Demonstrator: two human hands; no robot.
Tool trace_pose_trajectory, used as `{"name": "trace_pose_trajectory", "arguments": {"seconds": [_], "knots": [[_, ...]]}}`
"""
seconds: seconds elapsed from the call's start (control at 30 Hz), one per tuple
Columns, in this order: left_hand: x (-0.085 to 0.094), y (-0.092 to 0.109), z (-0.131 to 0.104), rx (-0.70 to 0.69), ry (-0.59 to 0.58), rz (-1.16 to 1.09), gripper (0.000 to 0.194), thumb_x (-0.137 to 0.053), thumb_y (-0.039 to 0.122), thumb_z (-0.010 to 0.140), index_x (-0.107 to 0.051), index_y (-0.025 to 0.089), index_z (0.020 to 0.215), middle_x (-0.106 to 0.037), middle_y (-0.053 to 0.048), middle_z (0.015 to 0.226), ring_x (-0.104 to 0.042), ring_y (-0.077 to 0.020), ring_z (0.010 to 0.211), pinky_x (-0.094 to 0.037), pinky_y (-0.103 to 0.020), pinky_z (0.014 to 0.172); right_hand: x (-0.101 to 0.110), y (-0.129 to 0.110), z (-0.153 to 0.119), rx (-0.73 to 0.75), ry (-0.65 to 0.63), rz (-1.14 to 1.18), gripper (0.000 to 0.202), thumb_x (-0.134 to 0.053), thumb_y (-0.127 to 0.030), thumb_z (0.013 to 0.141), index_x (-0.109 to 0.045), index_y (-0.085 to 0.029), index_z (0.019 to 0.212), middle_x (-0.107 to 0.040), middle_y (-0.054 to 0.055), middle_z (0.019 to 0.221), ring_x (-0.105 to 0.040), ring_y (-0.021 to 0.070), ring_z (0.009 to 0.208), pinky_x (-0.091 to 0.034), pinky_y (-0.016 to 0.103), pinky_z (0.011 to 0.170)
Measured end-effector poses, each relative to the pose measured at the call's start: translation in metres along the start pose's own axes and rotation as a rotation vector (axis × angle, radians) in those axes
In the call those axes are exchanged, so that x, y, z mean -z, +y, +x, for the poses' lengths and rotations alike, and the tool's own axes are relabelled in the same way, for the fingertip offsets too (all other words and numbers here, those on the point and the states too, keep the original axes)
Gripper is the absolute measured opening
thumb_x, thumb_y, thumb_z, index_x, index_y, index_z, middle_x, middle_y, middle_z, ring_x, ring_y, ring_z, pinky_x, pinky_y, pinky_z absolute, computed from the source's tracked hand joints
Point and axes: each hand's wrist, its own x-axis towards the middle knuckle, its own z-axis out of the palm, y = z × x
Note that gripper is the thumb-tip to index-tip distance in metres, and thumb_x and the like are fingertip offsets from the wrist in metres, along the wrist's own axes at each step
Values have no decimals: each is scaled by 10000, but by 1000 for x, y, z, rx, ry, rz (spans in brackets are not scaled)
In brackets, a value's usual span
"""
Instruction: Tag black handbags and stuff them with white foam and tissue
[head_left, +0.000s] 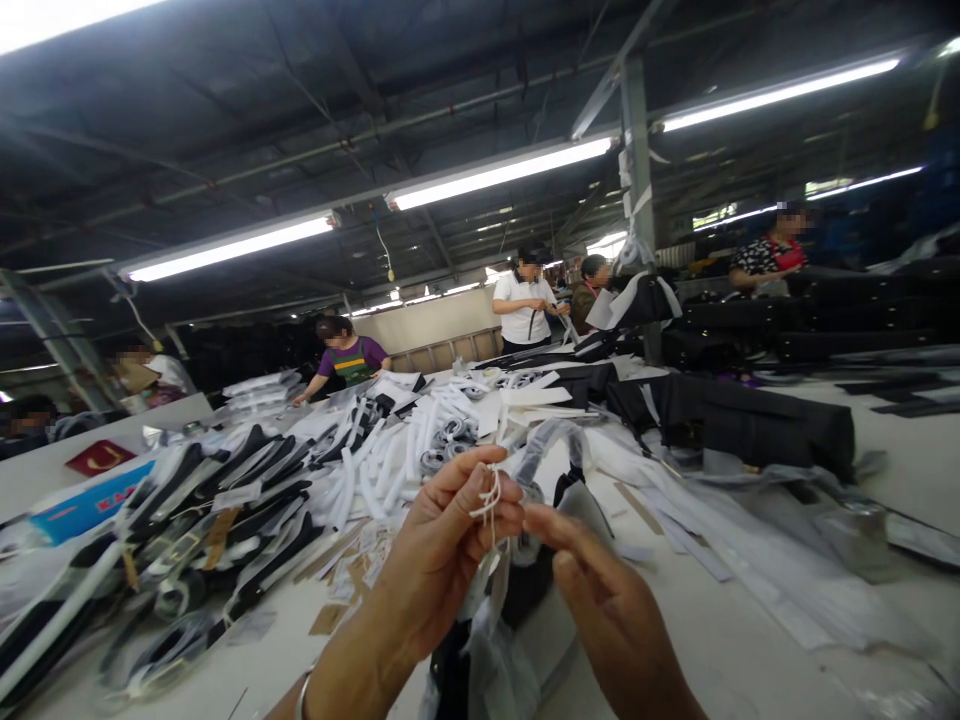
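In front of me my left hand is closed, pinching a thin white string that is looped over its fingers. The string's lower end hangs down below the fingertips. My right hand is just to the right, its index finger stretched to the left hand's fingertips and its thumb held apart. It does not appear to grip anything. Beneath both hands lies a black item with greyish-white wrapping, partly hidden by them. A heap of small paper tags with strings lies left of my left wrist.
Black straps in clear wrap are piled at left, near a blue packet. White rolled strips heap up in the middle. A black bag and long clear wrapping lie at right. Several people work beyond the table.
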Motion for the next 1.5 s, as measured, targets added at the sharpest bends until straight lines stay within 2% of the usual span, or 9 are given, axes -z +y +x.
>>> {"name": "trace_pose_trajectory", "arguments": {"seconds": [0.13, 0.23, 0.33, 0.47, 0.67, 0.8, 1.07, 1.3, 1.5], "knots": [[-8, -10, 2, 46, -22, 105, 235, -791, 297, 820, -729, 212, 1030, -756, -32, 933, -722, -122, 828, -576, -200, 812, -5, -16, -4, 63, 58, 52, 549, -621, -491, 909, -564, -238, 1393, -614, 124, 1370, -575, 305, 1262, -481, 454, 1057], [-9, -12, 2, 43, -96, 203, 207, -740, 307, 866, -728, 235, 1060, -763, -35, 965, -722, -139, 846, -574, -234, 813, -8, -25, -4, -145, 111, 135, 442, -654, -516, 880, -699, -209, 1195, -754, 100, 1011, -725, 251, 896, -608, 330, 795], [2, -9, -2, 12, -153, 335, 191, -711, 297, 889, -731, 244, 1071, -772, -32, 924, -721, -147, 843, -563, -246, 812, 2, -25, -10, -349, 126, 212, 416, -672, -575, 843, -760, -185, 955, -683, 37, 635, -617, 149, 494, -501, 209, 428], [41, -1, -8, 84, -74, 531, 246, -723, 329, 877, -723, 222, 1098, -773, -54, 887, -713, -154, 807, -558, -255, 778, 21, -8, -26, -528, 74, 253, 482, -736, -631, 749, -765, -168, 879, -610, 7, 526, -501, 95, 367, -321, 163, 320], [116, 0, -4, 40, 231, 687, 301, -701, 433, 872, -711, 194, 1054, -728, -50, 908, -666, -143, 820, -515, -215, 719, 24, 16, -32, -573, 2, -17, 488, -680, -636, 792, -783, -160, 819, -626, 13, 543, -520, 103, 392, -399, 198, 372], [143, -18, -1, 185, 85, 839, 339, -715, 483, 828, -747, 164, 939, -704, -44, 805, -614, -139, 699, -442, -204, 588, 10, 21, -26, -549, -59, -139, 492, -635, -633, 825, -800, -172, 869, -635, 9, 528, -542, 116, 400, -394, 200, 372], [143, -51, 7, 276, -175, 834, 249, -828, 400, 679, -784, 184, 795, -692, -24, 775, -597, -184, 748, -453, -254, 680, -20, 30, -11, -532, -93, -157, 484, -601, -611, 873, -793, -183, 991, -670, 18, 582, -530, 121, 381, -376, 208, 324], [136, -55, 13, 314, -183, 776, 309, -807, 471, 696, -748, 168, 709, -630, -18, 649, -556, -177, 657, -439, -269, 618, -33, 27, -3, -451, -91, -221, 452, -561, -575, 917, -797, -192, 870, -625, 5, 500, -488, 109, 344, -361, 207, 329], [144, -40, 4, 234, -114, 819, 313, -760, 496, 770, -744, 186, 725, -620, -18, 733, -527, -164, 728, -398, -246, 670, -25, 29, -7, -443, -110, -189, 365, -612, -479, 897, -763, -199, 1076, -723, 23, 650, -631, 158, 477, -443, 218, 373]]}}
